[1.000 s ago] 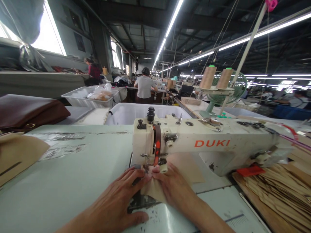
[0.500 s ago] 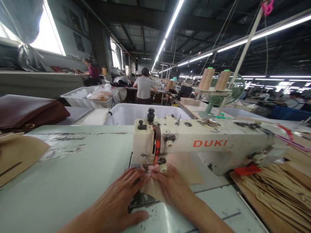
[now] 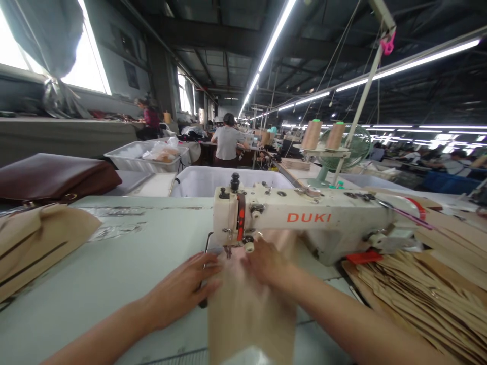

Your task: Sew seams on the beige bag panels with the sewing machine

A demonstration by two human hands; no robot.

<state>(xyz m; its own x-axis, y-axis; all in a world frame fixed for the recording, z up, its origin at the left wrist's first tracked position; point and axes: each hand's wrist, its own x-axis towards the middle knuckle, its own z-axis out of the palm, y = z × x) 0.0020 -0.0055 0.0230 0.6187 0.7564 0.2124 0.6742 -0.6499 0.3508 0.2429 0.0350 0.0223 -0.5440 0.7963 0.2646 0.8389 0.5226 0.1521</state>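
Observation:
A beige fabric piece (image 3: 251, 317) runs under the needle area of a white sewing machine (image 3: 308, 218) marked DUKI and reaches down to the bottom of the view. My left hand (image 3: 186, 284) lies at the fabric's left edge, fingers stretched forward and thumb apart, holding nothing. On the right side of the needle, my right hand (image 3: 268, 261) is closed on the fabric with bent fingers. Its fingertips are partly hidden beside the machine's knob, and motion blurs it a little. The cloth looks creased around that hand.
Beige pieces with dark strips (image 3: 45, 243) lie at the left. A stack of similar pieces (image 3: 411, 299) is on the right beside a red object (image 3: 364, 257). Behind the machine stand a white bin (image 3: 228, 175), thread cones (image 3: 312, 134) and a green fan (image 3: 355, 144). People sit farther back.
The fabric now stretches toward me over the table front, where only a small corner showed before. My left hand has drawn back slightly left; my right hand has shifted up and right.

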